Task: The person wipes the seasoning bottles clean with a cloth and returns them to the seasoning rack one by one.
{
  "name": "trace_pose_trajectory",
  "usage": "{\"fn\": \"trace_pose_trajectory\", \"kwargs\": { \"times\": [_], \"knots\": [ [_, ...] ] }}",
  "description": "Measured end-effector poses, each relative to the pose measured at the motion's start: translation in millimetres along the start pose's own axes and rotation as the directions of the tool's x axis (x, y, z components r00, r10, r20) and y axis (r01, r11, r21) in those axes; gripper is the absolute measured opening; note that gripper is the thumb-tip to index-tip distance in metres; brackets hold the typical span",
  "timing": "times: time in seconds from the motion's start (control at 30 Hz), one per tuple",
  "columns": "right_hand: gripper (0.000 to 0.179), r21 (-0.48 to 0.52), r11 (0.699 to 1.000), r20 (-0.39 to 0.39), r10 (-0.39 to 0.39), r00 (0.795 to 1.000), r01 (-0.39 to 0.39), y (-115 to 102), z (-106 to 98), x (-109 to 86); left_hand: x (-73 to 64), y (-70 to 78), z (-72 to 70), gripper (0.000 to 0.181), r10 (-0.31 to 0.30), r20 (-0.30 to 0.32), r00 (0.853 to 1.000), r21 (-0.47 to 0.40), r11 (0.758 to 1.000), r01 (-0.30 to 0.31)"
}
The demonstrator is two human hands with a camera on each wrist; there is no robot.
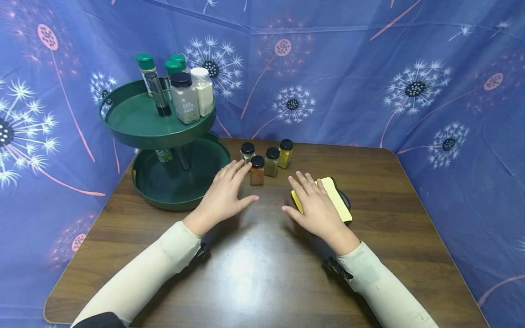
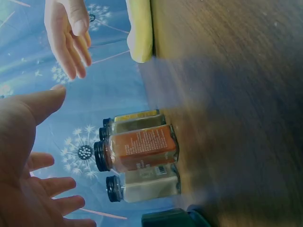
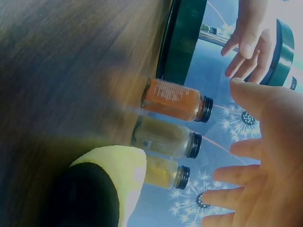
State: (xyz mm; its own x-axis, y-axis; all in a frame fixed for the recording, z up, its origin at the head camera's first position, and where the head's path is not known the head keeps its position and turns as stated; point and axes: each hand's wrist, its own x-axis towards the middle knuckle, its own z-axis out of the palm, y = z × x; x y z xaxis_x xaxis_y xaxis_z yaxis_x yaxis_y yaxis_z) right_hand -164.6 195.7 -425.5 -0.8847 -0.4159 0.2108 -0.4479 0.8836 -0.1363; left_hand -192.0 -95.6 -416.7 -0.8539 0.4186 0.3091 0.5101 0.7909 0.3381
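My left hand (image 1: 223, 193) is held above the table with fingers spread, just in front of several small spice jars with black lids. Nearest to it is the jar of orange-red powder (image 1: 257, 171); a pale jar (image 2: 151, 183) stands behind the fingertips. A brownish-green jar (image 1: 271, 162) and a yellow jar (image 1: 285, 155) stand to the right. My right hand (image 1: 316, 209), also spread, hovers over a yellow pad with a black back (image 1: 337, 198), partly covering it in the head view. Both hands hold nothing.
At the left stands a two-tier dark green round rack (image 1: 180, 200). Its top tier carries green-capped bottles (image 1: 145, 64), a black-lidded grey jar (image 1: 185, 100), a white-lidded jar (image 1: 203, 93) and a dark cylinder (image 1: 157, 94). A blue dandelion-print cloth (image 1: 336, 82) hangs behind the wooden table (image 1: 393, 214).
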Motion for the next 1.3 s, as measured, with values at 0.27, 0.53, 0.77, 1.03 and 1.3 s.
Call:
{"fn": "trace_pose_trajectory", "kwargs": {
  "times": [0.27,0.53,0.77,1.03,1.3],
  "knots": [
    [0.084,0.016,0.999,-0.013,0.050,0.999,-0.050,0.6,1.5,-2.1,10.4,-3.8,7.2,0.089,-0.014,-0.036,0.999,-0.106,0.994,0.010],
    [0.081,0.041,0.994,-0.047,0.101,0.994,-0.099,1.9,2.5,1.4,24.8,-10.0,10.1,0.090,-0.096,0.045,0.994,-0.204,0.974,0.103],
    [0.080,0.066,0.989,-0.055,0.138,0.989,-0.134,2.3,3.1,1.8,39.1,-13.3,12.9,0.092,-0.136,0.086,0.987,-0.272,0.950,0.154],
    [0.078,0.071,0.979,-0.044,0.194,0.980,-0.191,3.2,6.0,1.1,53.4,-18.7,18.6,0.093,-0.197,0.107,0.975,-0.313,0.924,0.221],
    [0.078,0.057,0.974,-0.029,0.223,0.974,-0.221,2.5,7.8,-0.7,63.5,-24.5,27.4,0.087,-0.241,0.144,0.960,-0.388,0.879,0.279]
  ]
}}
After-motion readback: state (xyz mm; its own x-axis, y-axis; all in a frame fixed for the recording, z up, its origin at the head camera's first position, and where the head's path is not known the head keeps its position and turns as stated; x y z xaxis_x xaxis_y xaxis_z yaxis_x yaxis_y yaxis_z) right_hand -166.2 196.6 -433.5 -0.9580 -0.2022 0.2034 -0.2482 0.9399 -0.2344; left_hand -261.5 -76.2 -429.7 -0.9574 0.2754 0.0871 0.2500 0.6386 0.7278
